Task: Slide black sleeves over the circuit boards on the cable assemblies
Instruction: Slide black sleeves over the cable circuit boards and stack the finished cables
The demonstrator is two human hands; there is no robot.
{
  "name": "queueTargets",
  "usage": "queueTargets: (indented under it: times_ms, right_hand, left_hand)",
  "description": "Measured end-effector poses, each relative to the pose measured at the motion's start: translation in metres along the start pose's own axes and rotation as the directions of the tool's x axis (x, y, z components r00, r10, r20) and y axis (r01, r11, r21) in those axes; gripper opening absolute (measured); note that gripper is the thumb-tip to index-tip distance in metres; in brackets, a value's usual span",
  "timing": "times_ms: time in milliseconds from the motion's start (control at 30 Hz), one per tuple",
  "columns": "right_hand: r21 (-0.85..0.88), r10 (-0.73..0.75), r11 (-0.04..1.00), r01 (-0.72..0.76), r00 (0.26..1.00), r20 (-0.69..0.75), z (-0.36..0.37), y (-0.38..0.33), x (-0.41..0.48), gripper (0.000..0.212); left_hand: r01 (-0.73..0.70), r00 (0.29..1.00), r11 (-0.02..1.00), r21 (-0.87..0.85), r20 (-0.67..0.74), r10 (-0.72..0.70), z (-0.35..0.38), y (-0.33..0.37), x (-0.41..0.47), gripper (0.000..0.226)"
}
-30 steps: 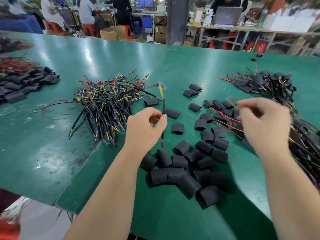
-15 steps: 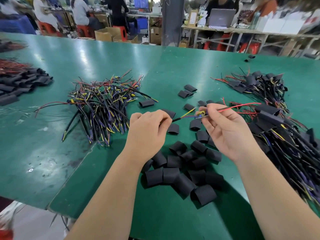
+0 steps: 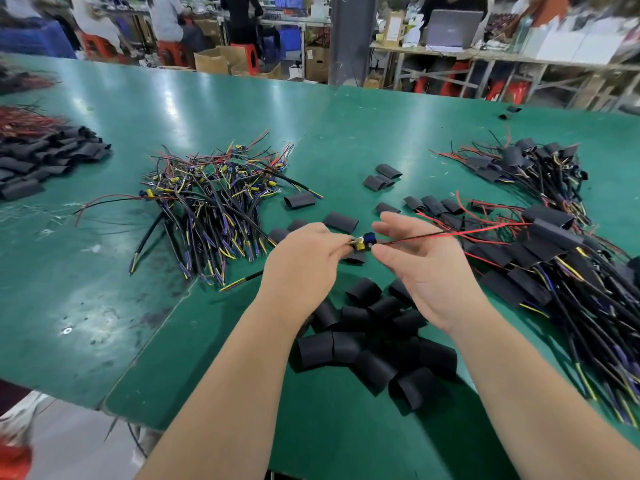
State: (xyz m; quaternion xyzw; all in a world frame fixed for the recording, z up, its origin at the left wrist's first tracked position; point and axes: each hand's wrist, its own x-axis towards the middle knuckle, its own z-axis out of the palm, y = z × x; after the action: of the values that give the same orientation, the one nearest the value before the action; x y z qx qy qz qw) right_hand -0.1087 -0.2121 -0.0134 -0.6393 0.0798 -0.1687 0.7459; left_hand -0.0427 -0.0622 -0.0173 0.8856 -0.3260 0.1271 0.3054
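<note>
Loose sleeves [image 3: 374,348] lie between bare cables [image 3: 211,206] left, sleeved assemblies [image 3: 554,258] right.

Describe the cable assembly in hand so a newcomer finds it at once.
On the green table, look above the heap of loose black sleeves nearest the person. The left hand pinches one cable assembly by its yellow-and-blue end, the right hand open beside it. Only this one is held above the table, red and black leads trailing right.

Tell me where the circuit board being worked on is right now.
Head view, centre: the circuit board is pinched in the left hand, just left of the open right hand, held over the loose black sleeves on the green table.
</note>
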Motion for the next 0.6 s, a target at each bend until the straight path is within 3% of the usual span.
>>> queueTargets:
  times_ms: [33, 100, 133, 167, 200, 267, 333, 367, 433, 600]
  right_hand:
    - [-0.267, -0.027, 0.963, 0.026, 1.0, 0.002, -0.001, 0.001, 0.0, 0.035]
    - [-0.769, -0.09, 0.629, 0.119, 0.993, 0.08, 0.001, 0.005, -0.003, 0.024]
    - [-0.857, -0.132, 0.475, 0.198, 0.979, 0.153, 0.005, 0.005, -0.007, 0.02]
    - [-0.867, -0.158, 0.4, 0.296, 0.955, 0.253, 0.009, 0.005, -0.012, 0.022]
    - [-0.84, -0.141, 0.379, 0.389, 0.921, 0.363, 0.014, 0.006, -0.018, 0.029]
    - [-0.776, 0.039, 0.374, 0.507, 0.828, 0.56, 0.026, 0.009, -0.028, 0.049]
    - [-0.763, 0.208, 0.344, 0.547, 0.748, 0.63, 0.035, 0.013, -0.033, 0.057]
    - [-0.756, 0.219, 0.356, 0.549, 0.737, 0.639, 0.037, 0.014, -0.032, 0.053]
    - [-0.754, 0.142, 0.391, 0.527, 0.775, 0.615, 0.035, 0.011, -0.027, 0.038]
    - [-0.823, -0.018, 0.355, 0.444, 0.883, 0.469, 0.014, 0.006, -0.017, 0.033]
  left_hand:
    - [0.053, 0.998, 0.997, 0.048, -0.027, -0.052, -0.001, -0.003, 0.0, 0.024]
    - [0.148, 0.986, 0.985, 0.088, -0.09, -0.14, -0.003, -0.009, 0.001, 0.024]
    - [0.179, 0.978, 0.981, 0.08, -0.123, -0.169, -0.004, -0.012, 0.002, 0.024]
    - [0.2, 0.97, 0.977, 0.067, -0.155, -0.188, -0.005, -0.015, 0.002, 0.023]
    - [0.212, 0.962, 0.976, 0.052, -0.185, -0.2, -0.006, -0.018, 0.003, 0.023]
    - [0.218, 0.95, 0.976, 0.021, -0.232, -0.207, -0.007, -0.021, 0.003, 0.023]
    - [0.211, 0.946, 0.977, 0.002, -0.254, -0.204, -0.007, -0.021, 0.003, 0.022]
    - [0.206, 0.946, 0.978, -0.002, -0.256, -0.2, -0.007, -0.021, 0.003, 0.022]
    - [0.19, 0.948, 0.982, -0.016, -0.256, -0.187, -0.006, -0.02, 0.003, 0.021]
    - [0.125, 0.948, 0.99, -0.058, -0.287, -0.137, -0.006, -0.019, 0.002, 0.018]
